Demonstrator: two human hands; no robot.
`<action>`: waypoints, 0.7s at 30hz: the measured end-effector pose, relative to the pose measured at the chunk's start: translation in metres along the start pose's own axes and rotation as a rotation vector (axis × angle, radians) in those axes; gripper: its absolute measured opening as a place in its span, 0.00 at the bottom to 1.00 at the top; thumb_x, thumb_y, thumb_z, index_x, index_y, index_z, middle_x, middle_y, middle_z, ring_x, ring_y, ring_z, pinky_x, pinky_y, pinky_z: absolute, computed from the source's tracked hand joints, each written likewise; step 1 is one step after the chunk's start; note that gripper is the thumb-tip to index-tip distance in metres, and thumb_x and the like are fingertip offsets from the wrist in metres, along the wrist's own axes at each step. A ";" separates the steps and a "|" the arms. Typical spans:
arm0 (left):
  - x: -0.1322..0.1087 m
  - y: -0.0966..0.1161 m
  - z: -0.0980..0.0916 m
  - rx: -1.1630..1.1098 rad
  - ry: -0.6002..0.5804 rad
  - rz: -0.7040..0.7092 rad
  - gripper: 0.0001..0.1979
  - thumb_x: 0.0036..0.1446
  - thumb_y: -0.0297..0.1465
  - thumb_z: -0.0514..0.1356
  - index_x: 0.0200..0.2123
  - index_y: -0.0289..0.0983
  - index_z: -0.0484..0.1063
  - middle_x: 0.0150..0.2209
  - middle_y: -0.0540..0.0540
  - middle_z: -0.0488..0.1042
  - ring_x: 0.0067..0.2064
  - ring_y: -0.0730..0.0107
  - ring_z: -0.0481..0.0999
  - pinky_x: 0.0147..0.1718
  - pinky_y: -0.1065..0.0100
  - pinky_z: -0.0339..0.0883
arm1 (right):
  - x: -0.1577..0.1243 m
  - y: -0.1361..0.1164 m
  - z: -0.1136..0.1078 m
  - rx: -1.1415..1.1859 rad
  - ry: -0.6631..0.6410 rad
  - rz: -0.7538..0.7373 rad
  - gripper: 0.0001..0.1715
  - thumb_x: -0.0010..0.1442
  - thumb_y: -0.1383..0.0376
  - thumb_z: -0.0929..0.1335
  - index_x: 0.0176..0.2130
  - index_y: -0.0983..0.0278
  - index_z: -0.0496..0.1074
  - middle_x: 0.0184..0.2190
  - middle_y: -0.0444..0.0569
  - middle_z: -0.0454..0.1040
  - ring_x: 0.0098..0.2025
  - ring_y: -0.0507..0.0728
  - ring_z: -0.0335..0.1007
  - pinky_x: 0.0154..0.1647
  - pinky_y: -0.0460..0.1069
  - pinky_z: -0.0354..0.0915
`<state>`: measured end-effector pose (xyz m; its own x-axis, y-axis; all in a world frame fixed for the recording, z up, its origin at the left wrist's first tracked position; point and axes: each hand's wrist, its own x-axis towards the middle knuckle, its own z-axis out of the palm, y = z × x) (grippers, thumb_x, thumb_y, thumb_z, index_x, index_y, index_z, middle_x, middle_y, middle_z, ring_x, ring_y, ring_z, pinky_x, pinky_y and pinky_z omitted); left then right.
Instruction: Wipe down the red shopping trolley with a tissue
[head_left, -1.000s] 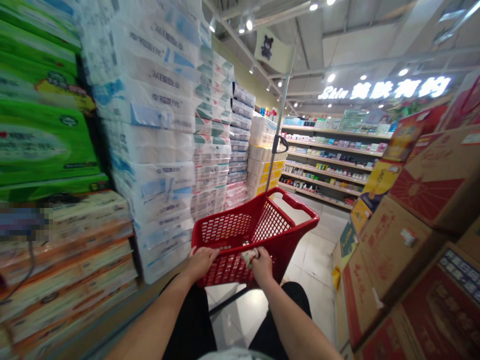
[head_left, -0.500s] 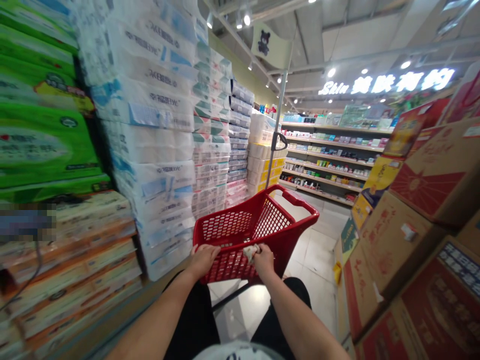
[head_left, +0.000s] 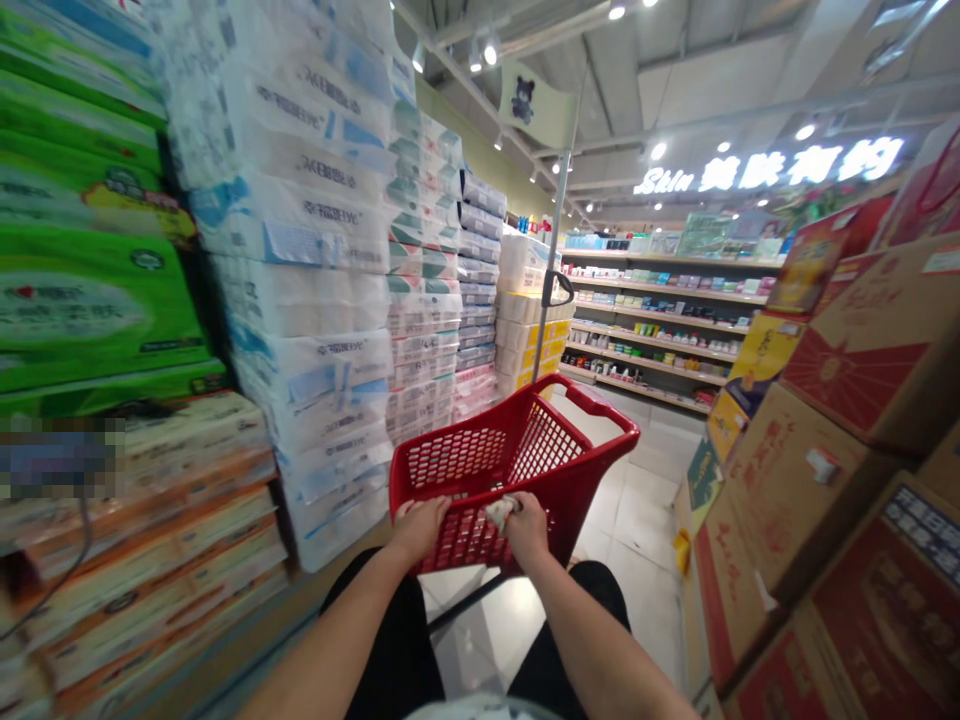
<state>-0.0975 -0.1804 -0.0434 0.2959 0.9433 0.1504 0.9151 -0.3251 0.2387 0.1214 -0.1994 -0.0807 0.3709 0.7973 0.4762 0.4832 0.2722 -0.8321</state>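
A red plastic shopping cart with a perforated basket stands before me, turned at an angle. Its basket looks bare inside where I can see it. My left hand is closed over the near rim, toward the left corner. Farther right on that same rim, my right hand is closed too. A crumpled whitish wad, maybe tissue or cloth, sticks out by its thumb side. A grey pole with a black loop handle rises from behind the basket and carries a pale bear flag.
Tall stacks of wrapped paper packs line the left side, with green packs nearer. Cardboard cartons are piled along the right. Shelves of small goods stand at the back. Pale floor tiles run between.
The view has shifted slightly, so the left stacks sit a little lower and farther right. Both hands keep their places on the cart's rim.
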 end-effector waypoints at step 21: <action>-0.002 0.004 -0.009 -0.021 -0.050 -0.047 0.22 0.68 0.36 0.40 0.45 0.45 0.73 0.47 0.48 0.78 0.49 0.62 0.75 0.51 0.59 0.57 | -0.009 0.031 -0.015 -0.045 -0.002 0.104 0.15 0.40 0.72 0.64 0.31 0.65 0.75 0.30 0.49 0.74 0.33 0.58 0.70 0.37 0.50 0.65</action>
<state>-0.0969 -0.1840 -0.0337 0.2663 0.9596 0.0910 0.9224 -0.2811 0.2649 0.1452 -0.2068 -0.1067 0.4192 0.8214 0.3868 0.4770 0.1632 -0.8636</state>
